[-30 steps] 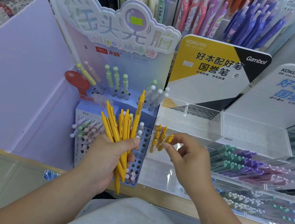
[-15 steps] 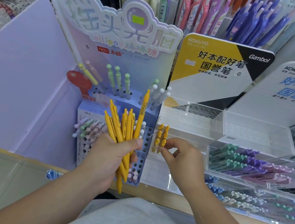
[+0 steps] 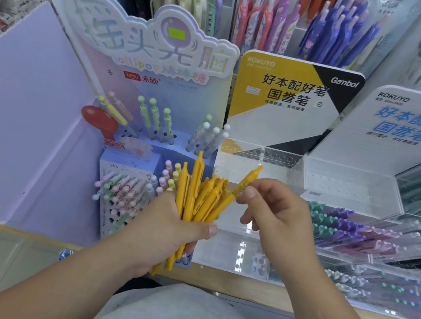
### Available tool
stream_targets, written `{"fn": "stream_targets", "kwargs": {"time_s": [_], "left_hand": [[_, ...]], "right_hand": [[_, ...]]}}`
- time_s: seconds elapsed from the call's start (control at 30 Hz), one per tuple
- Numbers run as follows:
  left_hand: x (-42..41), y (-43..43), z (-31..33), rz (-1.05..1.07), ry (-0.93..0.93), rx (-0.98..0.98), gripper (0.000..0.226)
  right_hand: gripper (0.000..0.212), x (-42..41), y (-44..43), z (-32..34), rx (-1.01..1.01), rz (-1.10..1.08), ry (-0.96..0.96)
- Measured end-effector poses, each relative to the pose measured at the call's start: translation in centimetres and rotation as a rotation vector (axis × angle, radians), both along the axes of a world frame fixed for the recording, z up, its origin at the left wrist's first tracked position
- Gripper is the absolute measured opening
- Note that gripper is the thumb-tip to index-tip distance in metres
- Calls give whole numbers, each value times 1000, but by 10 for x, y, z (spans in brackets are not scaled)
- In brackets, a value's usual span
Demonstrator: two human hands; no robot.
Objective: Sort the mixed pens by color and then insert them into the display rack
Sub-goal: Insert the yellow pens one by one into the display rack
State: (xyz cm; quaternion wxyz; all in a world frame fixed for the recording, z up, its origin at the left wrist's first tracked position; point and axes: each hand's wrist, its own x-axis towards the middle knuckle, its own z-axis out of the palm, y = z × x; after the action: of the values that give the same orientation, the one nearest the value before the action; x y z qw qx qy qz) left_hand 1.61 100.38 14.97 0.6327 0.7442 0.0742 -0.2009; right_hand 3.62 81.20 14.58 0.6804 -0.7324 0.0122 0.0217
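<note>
The insertion step is judged to be in hand, the sorting looking done for this colour: a bundle of yellow pens (image 3: 192, 192) is gripped upright in the left hand (image 3: 163, 232), fingers and thumb curled round its lower half, just in front of the blue lollipop pen stand (image 3: 162, 150). A single yellow pen (image 3: 244, 184) is pinched between thumb and fingertips of the right hand (image 3: 279, 221) and is tilted up and to the right; whether its lower end is free of the bundle cannot be told. For the next move, the pen probably has to be drawn clear, turned and lowered into one of the close-set holes of the clear acrylic rack (image 3: 268, 156), which is seen behind both hands, below the yellow Kokuyo sign (image 3: 271, 86). The rack's near left part is hidden by the bundle, and its transparent walls are hard to read. Pastel pens (image 3: 120, 189) jutting from the stand, just left of the bundle, could be knocked. Trays of teal and purple pens (image 3: 345, 226) are set to the right, above the wooden worktop (image 3: 238, 286).
</note>
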Motion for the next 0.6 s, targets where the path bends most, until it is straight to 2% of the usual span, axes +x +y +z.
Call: {"fn": "stream_targets", "kwargs": {"time_s": [0.1, 0.23, 0.3, 0.37, 0.47, 0.6], "left_hand": [[1, -4, 0, -26, -20, 89, 24], [2, -8, 2, -54, -49, 178, 25], [2, -8, -1, -94, -55, 217, 35], [1, -9, -3, -118, -47, 244, 42], [1, -10, -6, -89, -31, 241, 38], [0, -10, -7, -59, -66, 247, 33]], "right_hand": [[24, -3, 0, 6, 107, -2, 32], [28, -7, -1, 10, 155, -32, 50], [31, -7, -3, 9, 131, -52, 57], [27, -6, -6, 7, 102, -66, 68], [7, -5, -8, 2, 122, -64, 92], [13, -4, -10, 0, 201, -41, 164]]}}
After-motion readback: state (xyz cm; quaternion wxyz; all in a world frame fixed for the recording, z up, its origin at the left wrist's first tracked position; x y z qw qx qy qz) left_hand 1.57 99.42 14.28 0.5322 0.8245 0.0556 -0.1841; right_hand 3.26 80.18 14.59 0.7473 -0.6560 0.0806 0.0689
